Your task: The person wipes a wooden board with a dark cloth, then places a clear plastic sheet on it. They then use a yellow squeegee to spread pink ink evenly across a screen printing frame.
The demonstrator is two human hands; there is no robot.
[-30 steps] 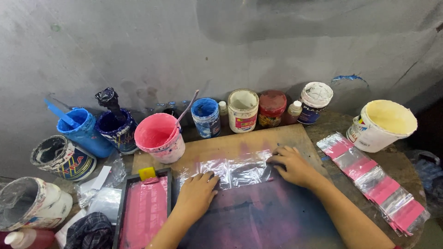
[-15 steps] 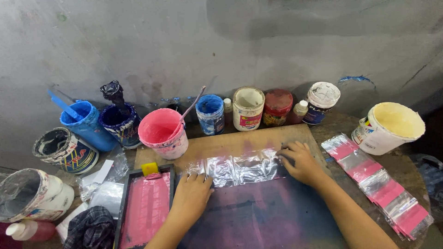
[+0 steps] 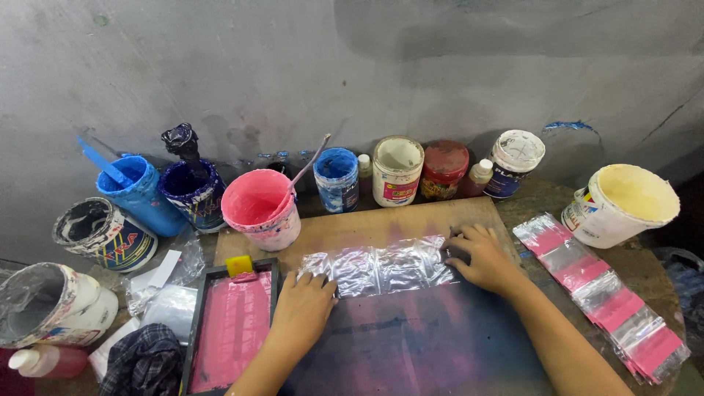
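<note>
We see both hands lying flat on a strip of clear, shiny plastic bags (image 3: 378, 268) that stretches across a wooden board stained pink and dark blue (image 3: 381, 224). The left hand (image 3: 304, 312) is spread, palm down, and its fingertips press the left end of the strip. The right hand (image 3: 484, 257) is also open, with the fingers resting on the right end of the strip; it pinches nothing. The strip lies between the two hands, near the far part of the board.

Just left of the left hand stands a black rectangular frame with a pink-inked screen (image 3: 231, 330), and a small yellow block (image 3: 239, 265) sits at its far edge. Behind the board we see a pink plastic cup of paint with a stick in it (image 3: 260, 209), a blue paint jar (image 3: 336, 178), a white jar (image 3: 397, 170) and a red-lidded jar (image 3: 444, 169). At the right, a row of clear bags with pink print (image 3: 601, 293) lies on the table, near a white bucket with yellow inside (image 3: 623, 205).
</note>
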